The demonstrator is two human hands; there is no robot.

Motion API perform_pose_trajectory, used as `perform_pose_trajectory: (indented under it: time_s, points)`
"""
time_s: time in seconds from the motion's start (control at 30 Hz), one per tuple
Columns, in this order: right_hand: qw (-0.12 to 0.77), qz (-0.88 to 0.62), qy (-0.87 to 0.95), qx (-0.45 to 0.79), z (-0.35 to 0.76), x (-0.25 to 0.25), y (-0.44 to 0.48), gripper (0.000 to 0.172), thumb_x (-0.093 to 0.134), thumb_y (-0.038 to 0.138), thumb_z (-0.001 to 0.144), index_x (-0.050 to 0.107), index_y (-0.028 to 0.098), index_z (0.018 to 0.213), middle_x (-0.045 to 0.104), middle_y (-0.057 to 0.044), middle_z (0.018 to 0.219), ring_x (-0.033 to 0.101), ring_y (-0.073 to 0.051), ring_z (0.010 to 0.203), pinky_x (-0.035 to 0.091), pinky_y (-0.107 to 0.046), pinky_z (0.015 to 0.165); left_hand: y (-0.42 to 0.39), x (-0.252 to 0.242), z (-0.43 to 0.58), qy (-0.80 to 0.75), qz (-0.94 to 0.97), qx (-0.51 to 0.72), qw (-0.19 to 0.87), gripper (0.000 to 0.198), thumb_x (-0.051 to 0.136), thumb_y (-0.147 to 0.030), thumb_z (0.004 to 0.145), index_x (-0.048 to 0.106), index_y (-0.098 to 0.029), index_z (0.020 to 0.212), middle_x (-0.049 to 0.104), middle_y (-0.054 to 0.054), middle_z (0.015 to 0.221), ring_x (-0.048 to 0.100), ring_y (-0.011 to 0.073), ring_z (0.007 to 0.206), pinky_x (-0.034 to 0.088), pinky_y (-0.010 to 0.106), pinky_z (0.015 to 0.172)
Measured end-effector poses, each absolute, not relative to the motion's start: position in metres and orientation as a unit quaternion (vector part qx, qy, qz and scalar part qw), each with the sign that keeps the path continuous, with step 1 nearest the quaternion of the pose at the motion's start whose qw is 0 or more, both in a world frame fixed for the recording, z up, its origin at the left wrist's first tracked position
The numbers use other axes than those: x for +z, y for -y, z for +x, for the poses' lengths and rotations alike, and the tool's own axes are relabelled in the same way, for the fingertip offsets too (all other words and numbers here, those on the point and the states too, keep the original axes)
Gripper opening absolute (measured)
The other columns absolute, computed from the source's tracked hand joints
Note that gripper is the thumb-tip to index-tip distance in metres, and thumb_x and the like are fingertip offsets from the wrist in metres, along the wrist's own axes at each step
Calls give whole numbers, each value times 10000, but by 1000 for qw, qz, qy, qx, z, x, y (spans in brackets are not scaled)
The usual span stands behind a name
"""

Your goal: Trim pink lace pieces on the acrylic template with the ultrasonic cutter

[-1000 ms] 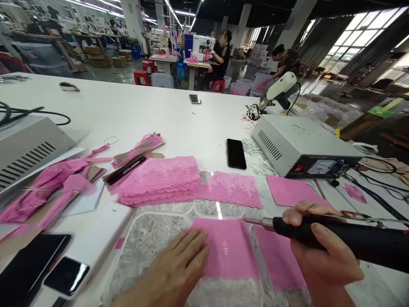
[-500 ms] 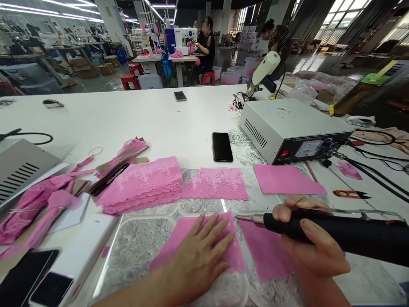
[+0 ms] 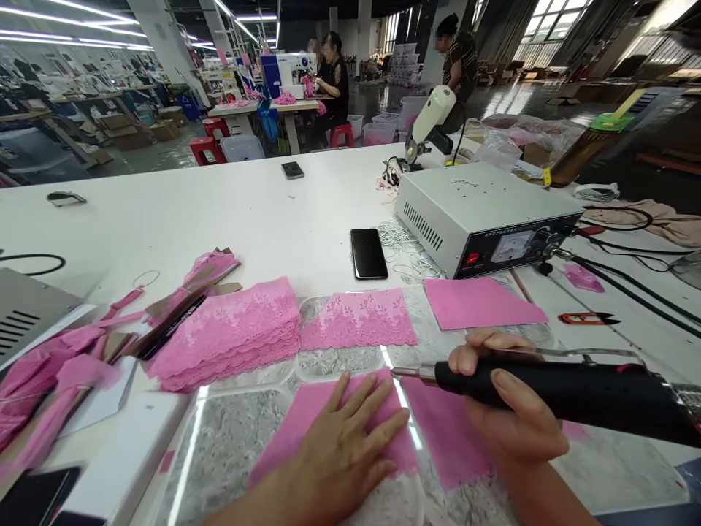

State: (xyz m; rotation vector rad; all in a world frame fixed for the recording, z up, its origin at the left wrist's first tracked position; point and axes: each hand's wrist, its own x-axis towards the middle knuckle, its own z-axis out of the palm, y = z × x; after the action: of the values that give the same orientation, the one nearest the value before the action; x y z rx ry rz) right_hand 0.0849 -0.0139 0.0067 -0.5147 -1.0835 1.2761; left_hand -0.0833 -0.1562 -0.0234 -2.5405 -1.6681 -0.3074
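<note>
Fabric (image 3: 299,426), plain pink, lies flat on a mottled grey board (image 3: 230,420) under the left hand (image 3: 345,442), palm down, its grip spread. The right hand (image 3: 512,409) has its grip wrapped around a black-handled tool (image 3: 569,394); the metal tip points at the fabric's upper right corner, contact unclear. Just right lies a second pink piece (image 3: 446,431). Beyond, a lace panel (image 3: 361,319) sits between a lace stack (image 3: 230,336) and a pink sheet (image 3: 482,303). Farther across the white worktop (image 3: 235,212) are a phone (image 3: 369,253) and a grey metal box (image 3: 487,208). In the background, someone sits at a sewing machine (image 3: 288,73).
</note>
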Motion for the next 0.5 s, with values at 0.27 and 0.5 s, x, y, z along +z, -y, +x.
perform_pose_trajectory:
  time_s: [0.27,0.5]
  points:
    - [637,-226,475,564,84,7,15,184,605,201,704,667,192,877,595,-34,882,581,-123,574,513,-328,579,155,-22,-83,546,-830,-113,24,560,572,-417,955,406,-226,1454,409,85,1526,165,239,1492,-50,522,1204]
    - [631,-217,484,566,82,6,16,158,627,208,723,651,197,879,587,-32,877,574,-122,586,529,-341,583,154,-18,-83,549,-829,-105,-8,543,554,-394,968,395,-225,1458,387,106,1535,177,250,1489,25,562,1201]
